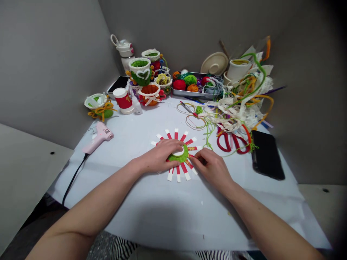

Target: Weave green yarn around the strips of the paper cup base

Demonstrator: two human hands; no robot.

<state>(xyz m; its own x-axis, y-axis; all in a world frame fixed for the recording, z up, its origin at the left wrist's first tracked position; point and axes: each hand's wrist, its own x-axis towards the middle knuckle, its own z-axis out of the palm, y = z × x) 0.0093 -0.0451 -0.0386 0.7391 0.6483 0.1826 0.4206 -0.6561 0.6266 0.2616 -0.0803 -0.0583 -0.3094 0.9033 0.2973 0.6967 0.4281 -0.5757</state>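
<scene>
A paper cup cut into red and white strips (176, 134) lies flat on the table, its strips fanned out like rays. Green yarn (184, 156) is wound in a ring around its white round base. My left hand (164, 153) rests over the left side of the cup, fingers and thumb gripping the ring from above and below. At the right side of the ring, my right hand (210, 164) pinches the green yarn close to the strips, fingertips curled together. Loose green strands trail from there towards the back right.
A pink glue gun (98, 138) with a black cord lies left. Red-handled scissors (233, 142) and a black phone (268, 154) are at right. Behind stand yarn-covered cups (140, 70), a red cup (123, 99), a tray of yarn balls (193, 94) and tangled lace (230, 112).
</scene>
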